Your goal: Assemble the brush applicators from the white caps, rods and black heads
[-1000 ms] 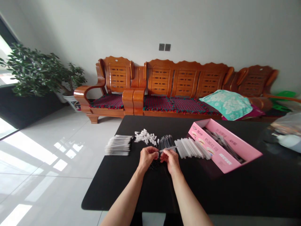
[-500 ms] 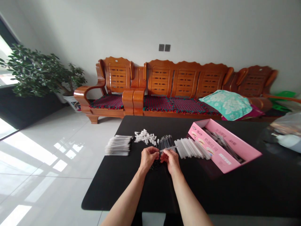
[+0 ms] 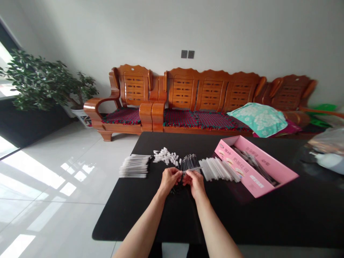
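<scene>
My left hand (image 3: 170, 178) and my right hand (image 3: 195, 181) meet over the near middle of the table, fingers pinched. Between them they hold a thin, pale pen barrel (image 3: 197, 168), lying sideways; its right end sticks out past my right fingers. My left fingertips cover its left end, so I cannot tell what is there. Small black parts (image 3: 174, 190) lie under my hands, partly hidden. Just beyond are dark pen refills (image 3: 189, 162) and a pile of short white caps (image 3: 166, 156). To the right lies a row of whitish pen barrels (image 3: 219, 169).
A row of pale pens with dark ends (image 3: 135, 166) lies at the table's left. On the right, a pink box (image 3: 255, 181) holds dark slender items. Farther right is a plastic bag (image 3: 328, 141). A wooden sofa (image 3: 209, 89) stands behind the black table (image 3: 129, 215).
Both hands stay in nearly the same place, with the left fingers slightly straighter along the barrel. The piles and the box look unchanged.
</scene>
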`<act>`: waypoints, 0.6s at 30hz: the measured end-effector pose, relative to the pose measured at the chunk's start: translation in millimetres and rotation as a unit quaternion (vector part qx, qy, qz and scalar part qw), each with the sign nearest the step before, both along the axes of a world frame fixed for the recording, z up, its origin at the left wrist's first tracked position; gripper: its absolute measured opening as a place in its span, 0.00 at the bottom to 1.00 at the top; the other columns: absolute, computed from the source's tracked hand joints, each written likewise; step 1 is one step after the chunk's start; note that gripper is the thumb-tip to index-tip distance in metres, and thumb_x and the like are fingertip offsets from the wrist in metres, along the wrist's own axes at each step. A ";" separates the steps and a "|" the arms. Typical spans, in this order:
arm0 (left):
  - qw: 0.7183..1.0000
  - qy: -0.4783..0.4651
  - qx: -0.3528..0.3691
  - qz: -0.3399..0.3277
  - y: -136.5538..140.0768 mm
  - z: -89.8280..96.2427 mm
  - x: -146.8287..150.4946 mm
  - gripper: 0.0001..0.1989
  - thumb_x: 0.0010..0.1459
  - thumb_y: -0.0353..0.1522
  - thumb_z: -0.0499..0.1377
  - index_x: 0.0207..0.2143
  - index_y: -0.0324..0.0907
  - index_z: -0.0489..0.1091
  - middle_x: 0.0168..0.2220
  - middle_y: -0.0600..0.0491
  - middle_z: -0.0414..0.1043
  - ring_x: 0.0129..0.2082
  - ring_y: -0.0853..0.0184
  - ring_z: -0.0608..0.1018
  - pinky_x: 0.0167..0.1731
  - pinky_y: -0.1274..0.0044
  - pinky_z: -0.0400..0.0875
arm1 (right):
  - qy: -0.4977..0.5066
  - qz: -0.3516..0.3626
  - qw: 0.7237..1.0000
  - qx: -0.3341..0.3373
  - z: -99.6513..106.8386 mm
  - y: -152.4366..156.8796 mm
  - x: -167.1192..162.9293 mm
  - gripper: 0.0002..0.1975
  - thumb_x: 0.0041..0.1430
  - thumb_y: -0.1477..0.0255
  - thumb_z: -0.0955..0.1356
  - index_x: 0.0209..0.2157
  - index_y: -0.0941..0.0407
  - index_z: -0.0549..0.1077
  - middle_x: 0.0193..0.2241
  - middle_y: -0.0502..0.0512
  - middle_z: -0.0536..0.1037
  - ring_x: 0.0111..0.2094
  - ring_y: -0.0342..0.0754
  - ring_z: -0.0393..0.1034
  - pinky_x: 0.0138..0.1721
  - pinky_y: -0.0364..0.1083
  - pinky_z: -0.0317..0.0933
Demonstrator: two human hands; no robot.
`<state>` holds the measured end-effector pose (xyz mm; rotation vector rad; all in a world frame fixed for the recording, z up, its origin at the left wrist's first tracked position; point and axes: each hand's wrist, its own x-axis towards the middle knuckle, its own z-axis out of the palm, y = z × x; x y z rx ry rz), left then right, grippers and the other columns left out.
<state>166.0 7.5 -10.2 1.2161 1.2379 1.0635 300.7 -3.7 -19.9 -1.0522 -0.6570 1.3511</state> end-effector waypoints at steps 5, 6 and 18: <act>0.999 -0.049 0.016 0.017 -0.6 -3.1 0.2 0.15 0.45 0.38 0.67 0.31 0.36 0.73 0.21 0.55 0.72 0.17 0.74 0.71 0.17 0.83 0.67 | 0.003 -0.002 1.000 0.002 -0.1 0.6 0.1 0.11 0.42 0.66 0.75 0.23 0.59 0.74 0.15 0.50 0.75 0.15 0.45 0.69 0.13 0.41 0.63; 0.999 -0.043 0.016 0.019 -1.0 -3.4 -0.6 0.16 0.46 0.40 0.67 0.31 0.36 0.73 0.21 0.55 0.72 0.17 0.73 0.71 0.17 0.83 0.66 | 0.004 -0.002 1.000 0.002 -0.2 0.6 0.0 0.11 0.42 0.66 0.75 0.24 0.59 0.74 0.15 0.50 0.75 0.15 0.45 0.69 0.13 0.41 0.63; 0.999 -0.028 0.016 0.009 -0.1 -3.7 -1.7 0.17 0.46 0.41 0.67 0.31 0.36 0.72 0.19 0.57 0.69 0.15 0.75 0.68 0.14 0.84 0.63 | 0.003 -0.005 1.000 -0.001 0.2 -0.8 -0.4 0.12 0.42 0.66 0.75 0.23 0.59 0.74 0.15 0.50 0.75 0.15 0.45 0.69 0.13 0.41 0.63</act>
